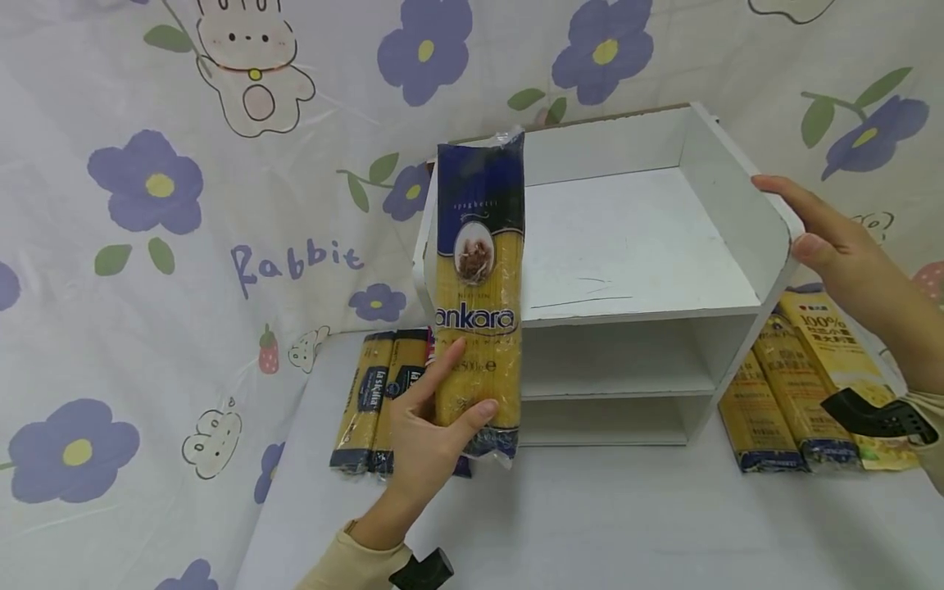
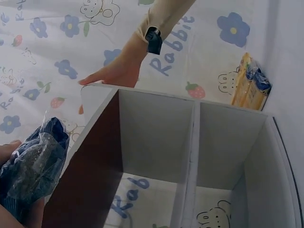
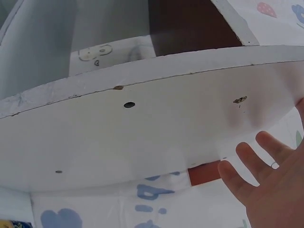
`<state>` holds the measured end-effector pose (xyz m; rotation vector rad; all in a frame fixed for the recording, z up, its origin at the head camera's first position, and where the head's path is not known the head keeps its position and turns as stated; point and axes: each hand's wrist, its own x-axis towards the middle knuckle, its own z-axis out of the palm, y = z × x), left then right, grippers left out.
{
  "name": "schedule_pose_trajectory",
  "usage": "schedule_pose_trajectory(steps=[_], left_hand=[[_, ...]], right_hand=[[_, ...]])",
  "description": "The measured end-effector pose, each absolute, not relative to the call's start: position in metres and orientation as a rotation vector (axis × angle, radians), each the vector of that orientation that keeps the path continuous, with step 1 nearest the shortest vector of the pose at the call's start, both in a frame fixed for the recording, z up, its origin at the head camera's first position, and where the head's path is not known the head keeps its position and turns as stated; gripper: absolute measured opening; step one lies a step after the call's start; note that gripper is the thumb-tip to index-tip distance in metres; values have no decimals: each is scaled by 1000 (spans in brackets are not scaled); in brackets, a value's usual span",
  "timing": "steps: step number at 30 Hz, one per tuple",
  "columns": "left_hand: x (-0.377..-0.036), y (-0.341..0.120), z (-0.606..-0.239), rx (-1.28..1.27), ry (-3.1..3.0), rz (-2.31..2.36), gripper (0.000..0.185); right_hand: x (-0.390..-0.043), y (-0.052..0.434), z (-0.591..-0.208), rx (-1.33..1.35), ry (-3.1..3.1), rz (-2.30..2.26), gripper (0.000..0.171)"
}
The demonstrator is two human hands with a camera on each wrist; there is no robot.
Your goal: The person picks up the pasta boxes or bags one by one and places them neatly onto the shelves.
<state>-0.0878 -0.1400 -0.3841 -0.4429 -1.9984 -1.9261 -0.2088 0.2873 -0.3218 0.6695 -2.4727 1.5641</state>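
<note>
My left hand (image 1: pixel 428 442) holds a clear-wrapped spaghetti packet (image 1: pixel 479 328), with blue ends and "ankara" on it, near its lower end. The packet stands nearly upright in front of the left side of a white shelf unit (image 1: pixel 634 238). In the left wrist view, the crinkled blue end of the packet (image 2: pixel 35 164) shows beside the shelf. At the unit's right side panel, my right hand (image 1: pixel 848 254) touches the upper front corner with thumb and forefinger. Its other fingers (image 3: pixel 254 161) are spread along the outside in the right wrist view.
Left of the unit lie pasta packets (image 1: pixel 361 410) on the white table (image 1: pixel 612 524), partly hidden by my left hand. Several more yellow packets (image 1: pixel 767 410) lie to its right. Two lower compartments (image 1: pixel 612 360) face forward. A flower-printed cloth (image 1: pixel 206 328) hangs behind.
</note>
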Motion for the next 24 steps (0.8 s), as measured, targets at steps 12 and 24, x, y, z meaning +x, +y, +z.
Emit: schedule_pose_trajectory(steps=[12, 24], left_hand=[[-89, -135, -396, -346, -1965, -1956, 65], [-87, -132, -397, -304, -1960, -2014, 67]], right_hand=[[-210, 288, -322, 682, -2459, 1580, 64], [-211, 287, -323, 679, -2448, 1626, 67]])
